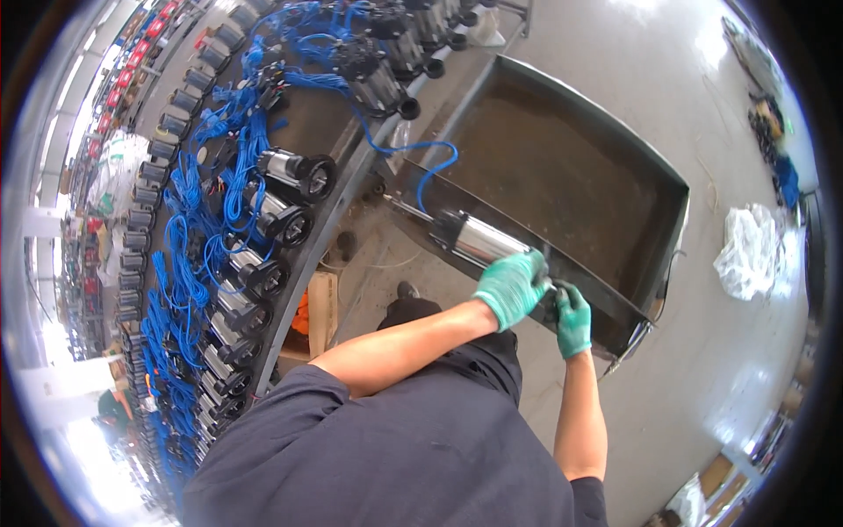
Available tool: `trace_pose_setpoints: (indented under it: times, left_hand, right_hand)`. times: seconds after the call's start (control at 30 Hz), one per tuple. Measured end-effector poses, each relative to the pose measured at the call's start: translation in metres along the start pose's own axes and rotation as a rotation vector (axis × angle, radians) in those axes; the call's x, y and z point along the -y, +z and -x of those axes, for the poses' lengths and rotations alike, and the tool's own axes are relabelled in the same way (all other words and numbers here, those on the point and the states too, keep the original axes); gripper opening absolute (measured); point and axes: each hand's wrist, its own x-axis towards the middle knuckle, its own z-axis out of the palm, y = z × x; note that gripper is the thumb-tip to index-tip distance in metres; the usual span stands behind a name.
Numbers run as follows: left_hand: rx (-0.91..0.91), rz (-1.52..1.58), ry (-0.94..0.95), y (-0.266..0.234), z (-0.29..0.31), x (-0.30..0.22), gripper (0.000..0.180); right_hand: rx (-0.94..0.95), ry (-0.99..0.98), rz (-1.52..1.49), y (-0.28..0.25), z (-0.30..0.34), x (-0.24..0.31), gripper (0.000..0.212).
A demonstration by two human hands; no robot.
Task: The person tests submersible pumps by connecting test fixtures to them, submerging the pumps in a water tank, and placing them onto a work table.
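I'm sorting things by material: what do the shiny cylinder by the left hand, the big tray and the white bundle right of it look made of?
Cylinder: probably polished metal, by its bright streaks.
Tray: likely dull sheet metal, judging by its thin walls.
Bundle: apparently glossy plastic film, crumpled with bright highlights.

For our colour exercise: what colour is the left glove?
The left glove is green; see head view.

Smooth, glossy metal cylinder [492,241]; dull, stained metal tray [544,167]; matt cloth gloves [507,292].
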Motion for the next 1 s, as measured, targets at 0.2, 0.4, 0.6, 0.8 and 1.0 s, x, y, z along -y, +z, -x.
trace_pose_setpoints:
  times: [0.2,0.4,0.6,0.8,1.0]
  left_hand:
    - [0.274,0.148,0.127,-0.033,0.008,0.027,0.027]
    - [0.124,0.246,-0.142,-0.166,0.061,0.126,0.034]
    - [0.008,0.293,-0.472,-0.288,0.192,0.243,0.034]
    - [-0.064,0.367,-0.591,-0.307,0.286,0.277,0.034]
    - [-0.479,0.48,-0.974,-0.274,0.389,0.27,0.023]
  right_hand:
    - [0.014,0.082,-0.109,-0.007,0.011,-0.012,0.023]
    - [-0.162,0.141,-0.066,0.001,0.017,-0.003,0.023]
    - [-0.608,-0.519,0.902,0.006,-0.016,0.088,0.025]
    - [0.081,-0.804,0.949,0.309,-0.057,0.23,0.026]
    - [0.411,-1.021,1.22,0.531,-0.228,0.232,0.05]
